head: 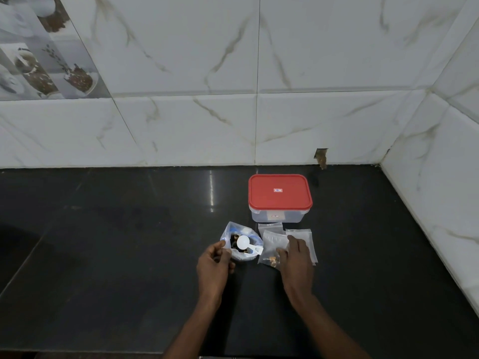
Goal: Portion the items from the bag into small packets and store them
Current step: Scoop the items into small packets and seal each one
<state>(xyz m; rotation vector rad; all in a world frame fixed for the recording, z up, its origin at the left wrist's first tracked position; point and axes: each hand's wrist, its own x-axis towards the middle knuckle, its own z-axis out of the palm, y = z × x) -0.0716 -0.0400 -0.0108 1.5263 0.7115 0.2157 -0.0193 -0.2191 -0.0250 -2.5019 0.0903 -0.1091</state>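
While the left hand pinches the open bag by its rim, apparently to keep it upright, the right hand, fingers flat, pins a part-filled zip packet to the counter alongside.

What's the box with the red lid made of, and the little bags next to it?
The box looks like clear, slightly frosted plastic: you can see through its wall. Its red lid seems smooth plastic with a moulded rim. The small packets look like thin, see-through plastic film, creased and shiny.
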